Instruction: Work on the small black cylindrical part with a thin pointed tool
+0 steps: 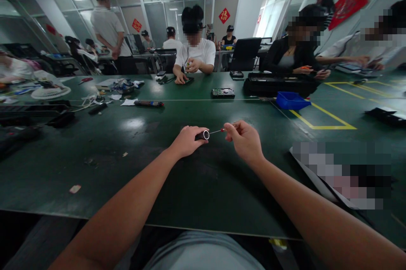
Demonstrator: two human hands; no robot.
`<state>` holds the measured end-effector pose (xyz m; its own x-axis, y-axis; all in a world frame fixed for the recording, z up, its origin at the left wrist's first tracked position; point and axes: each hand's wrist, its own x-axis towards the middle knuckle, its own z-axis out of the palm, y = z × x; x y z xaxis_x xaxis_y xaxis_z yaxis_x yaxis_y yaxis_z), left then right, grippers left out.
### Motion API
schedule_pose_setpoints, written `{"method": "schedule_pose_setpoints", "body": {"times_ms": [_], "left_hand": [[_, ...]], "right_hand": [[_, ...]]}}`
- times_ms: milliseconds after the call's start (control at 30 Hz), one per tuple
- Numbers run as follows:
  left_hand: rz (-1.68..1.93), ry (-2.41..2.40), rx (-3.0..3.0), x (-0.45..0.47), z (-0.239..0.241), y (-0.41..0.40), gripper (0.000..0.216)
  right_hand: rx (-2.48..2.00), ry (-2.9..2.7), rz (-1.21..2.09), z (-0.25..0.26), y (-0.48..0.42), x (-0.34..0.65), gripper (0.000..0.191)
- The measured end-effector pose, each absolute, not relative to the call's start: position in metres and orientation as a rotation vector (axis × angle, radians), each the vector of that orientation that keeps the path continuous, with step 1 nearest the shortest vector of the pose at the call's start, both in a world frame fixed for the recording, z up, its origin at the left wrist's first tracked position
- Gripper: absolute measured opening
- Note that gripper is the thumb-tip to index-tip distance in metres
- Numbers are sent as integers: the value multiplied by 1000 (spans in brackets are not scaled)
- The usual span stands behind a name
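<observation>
My left hand (189,141) is closed around a short black cylinder (202,135) with a bright silver ring at its open-looking end, which faces right. Much of the cylinder is hidden by the fingers. My right hand (245,141) pinches a thin screwdriver (217,131) with a metal shaft and a red part near the fingertips. The shaft points left, its tip at or very near the ringed end; whether it touches I cannot tell. Both hands are just above the green tabletop (190,194).
Ahead lie a hard drive (223,92), a blue tray (292,100) and a long black casing (279,84). A dark handheld tool (149,103) rests ahead to the left, near a white fan part (50,91) and cables. A tablet-like panel (320,177) is on the right. Several people sit across the table.
</observation>
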<state>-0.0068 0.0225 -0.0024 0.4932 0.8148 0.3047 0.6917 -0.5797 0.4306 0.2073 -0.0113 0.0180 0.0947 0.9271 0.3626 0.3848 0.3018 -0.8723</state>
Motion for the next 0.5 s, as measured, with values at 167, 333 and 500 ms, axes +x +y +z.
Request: {"method": "schedule_pose_setpoints", "body": {"times_ms": [167, 333, 500], "left_hand": [[694, 1278, 2521, -8, -4, 24, 41], [690, 1257, 2513, -8, -4, 24, 41], [713, 1234, 2475, -8, -2, 22, 40]], "right_hand": [[-1136, -1562, 641, 12, -9, 208, 16], [-1205, -1571, 640, 9, -7, 209, 31], [-1219, -1529, 659, 7, -5, 210, 27]]}}
